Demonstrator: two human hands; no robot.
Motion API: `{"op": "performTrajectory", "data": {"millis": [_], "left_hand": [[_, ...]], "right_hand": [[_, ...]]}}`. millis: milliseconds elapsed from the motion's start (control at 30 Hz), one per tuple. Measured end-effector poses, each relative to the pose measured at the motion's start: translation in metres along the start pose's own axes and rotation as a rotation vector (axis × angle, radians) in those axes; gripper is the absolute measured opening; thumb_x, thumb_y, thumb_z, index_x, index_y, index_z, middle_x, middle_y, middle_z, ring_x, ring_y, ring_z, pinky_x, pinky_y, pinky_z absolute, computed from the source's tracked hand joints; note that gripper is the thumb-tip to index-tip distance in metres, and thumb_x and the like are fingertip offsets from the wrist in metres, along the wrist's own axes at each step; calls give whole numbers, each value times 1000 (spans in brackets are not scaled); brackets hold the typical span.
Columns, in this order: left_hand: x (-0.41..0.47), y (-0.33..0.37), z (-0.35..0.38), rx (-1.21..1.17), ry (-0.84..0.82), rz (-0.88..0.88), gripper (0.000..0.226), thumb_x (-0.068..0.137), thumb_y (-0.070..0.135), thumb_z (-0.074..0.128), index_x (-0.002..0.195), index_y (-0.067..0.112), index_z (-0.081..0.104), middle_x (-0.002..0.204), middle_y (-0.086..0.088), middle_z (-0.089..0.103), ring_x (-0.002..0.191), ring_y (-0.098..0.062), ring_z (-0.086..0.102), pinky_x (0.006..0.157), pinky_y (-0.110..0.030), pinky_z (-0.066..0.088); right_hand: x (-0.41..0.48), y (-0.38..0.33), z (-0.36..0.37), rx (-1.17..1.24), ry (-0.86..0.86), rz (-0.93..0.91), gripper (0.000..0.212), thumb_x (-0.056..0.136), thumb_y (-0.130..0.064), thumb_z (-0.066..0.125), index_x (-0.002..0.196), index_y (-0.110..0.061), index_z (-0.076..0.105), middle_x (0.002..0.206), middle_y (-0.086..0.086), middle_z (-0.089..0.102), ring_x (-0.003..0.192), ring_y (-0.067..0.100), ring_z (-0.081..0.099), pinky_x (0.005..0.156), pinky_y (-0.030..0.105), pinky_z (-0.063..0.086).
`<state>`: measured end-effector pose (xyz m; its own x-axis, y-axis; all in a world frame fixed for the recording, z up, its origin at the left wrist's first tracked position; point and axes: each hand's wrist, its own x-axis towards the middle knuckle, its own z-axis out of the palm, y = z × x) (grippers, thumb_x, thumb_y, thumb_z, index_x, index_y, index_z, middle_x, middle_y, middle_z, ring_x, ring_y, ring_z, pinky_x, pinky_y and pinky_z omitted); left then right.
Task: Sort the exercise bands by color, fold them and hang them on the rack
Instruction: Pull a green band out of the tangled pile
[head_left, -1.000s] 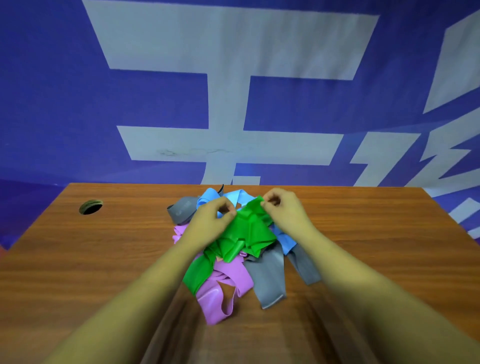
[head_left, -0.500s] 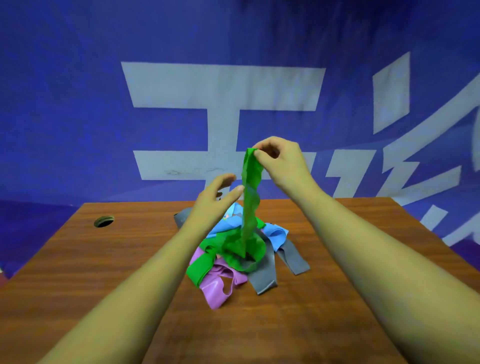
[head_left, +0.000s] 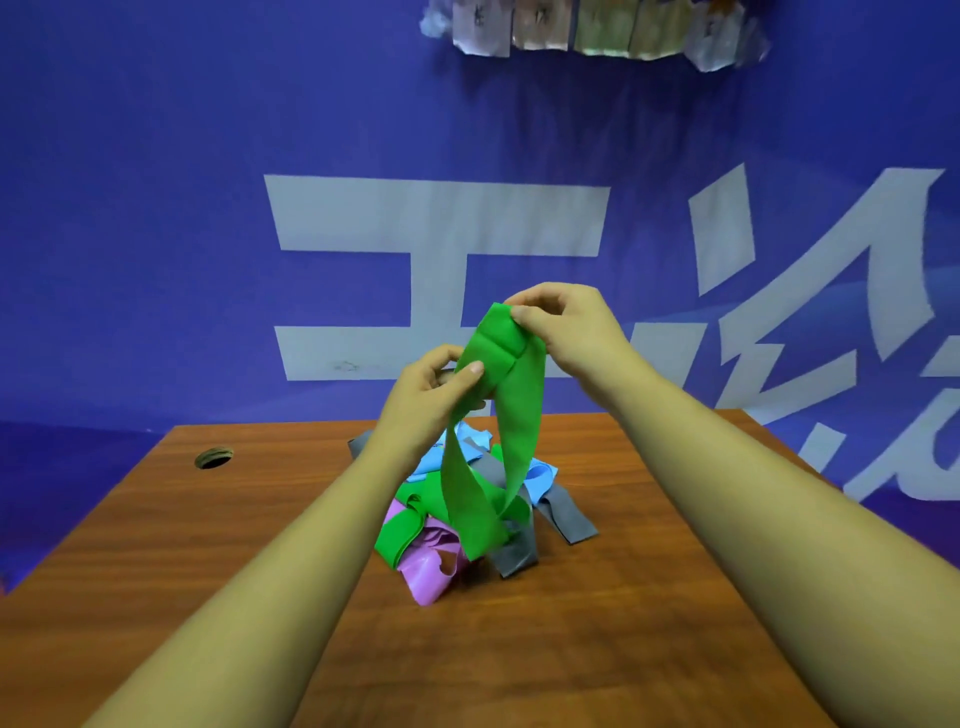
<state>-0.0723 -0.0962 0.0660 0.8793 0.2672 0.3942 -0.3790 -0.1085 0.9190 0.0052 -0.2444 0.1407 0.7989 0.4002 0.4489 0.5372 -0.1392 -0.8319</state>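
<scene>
Table (head_left: 156, 597) carries the pile of bands (head_left: 467, 519): green, blue, grey, pink, tangled. No container or rack visible. Green band (head_left: 514, 415) is lifted above the pile, lower loop trailing into it. Likely light, limp, stretchy, somewhat slick; best gripped at the top fold. Right hand (head_left: 566, 332) pinches that fold; left hand (head_left: 431, 389) pinches one side.

A wooden table (head_left: 156, 545) stands before a blue banner wall (head_left: 156, 208).
</scene>
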Motion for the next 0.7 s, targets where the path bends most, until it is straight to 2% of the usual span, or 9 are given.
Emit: {"op": "performTrajectory", "data": {"millis": [100,200,300,400,467,567,633,700], "left_hand": [[-10,6,-3,-80,-38,-26,11,92,12,62,92,14,73,90,-5,73,87,-19,68,84,-34,54],[-22,14,-3,-180,-63,-66,11,92,12,61,93,13,72,88,-8,72,79,-20,69,73,-32,56],[-32,23,1,-242,-78,-75,16,95,8,54,99,9,69,91,-11,72,79,-23,69,72,-33,58],[-40,30,4,-196,-90,-93,17,94,17,59,101,12,73,96,-12,72,86,-24,67,79,-35,55],[-43,32,5,-115,-103,-109,14,92,21,62,97,18,75,94,-10,73,84,-22,67,78,-35,53],[-48,35,5,-78,-71,-130,16,93,14,61,89,21,74,90,-9,71,80,-22,66,77,-33,52],[-52,39,6,-94,-30,-131,17,94,13,60,86,21,74,90,-8,71,82,-22,67,76,-32,53],[-54,42,7,-113,12,-118,18,94,12,60,85,18,74,90,-12,71,84,-26,65,77,-33,52]], "right_hand": [[-11,-3,-6,32,-26,19,13,91,-9,62,98,-10,73,92,6,72,80,10,63,72,26,52],[-22,-7,-8,79,-59,35,11,91,-8,63,98,-9,72,93,11,71,81,14,63,71,32,53],[-34,-12,-8,112,-70,45,13,92,-5,61,101,-5,70,86,8,69,76,14,63,68,30,55],[-46,-10,-7,119,-82,54,13,91,-5,62,101,-6,70,79,6,65,72,13,61,66,29,55],[-53,-9,-7,118,-85,51,11,90,-6,64,99,-7,70,72,2,62,70,13,59,65,28,53],[-62,-11,-7,101,-77,39,12,90,-6,65,100,-6,70,62,-2,57,62,8,56,61,25,51],[-67,-14,-7,90,-90,26,12,89,-6,65,100,-7,69,67,11,60,63,11,57,60,25,52],[-71,-15,-8,51,-104,-15,13,88,-7,66,99,-13,69,80,25,63,71,16,57,65,29,52]]}}
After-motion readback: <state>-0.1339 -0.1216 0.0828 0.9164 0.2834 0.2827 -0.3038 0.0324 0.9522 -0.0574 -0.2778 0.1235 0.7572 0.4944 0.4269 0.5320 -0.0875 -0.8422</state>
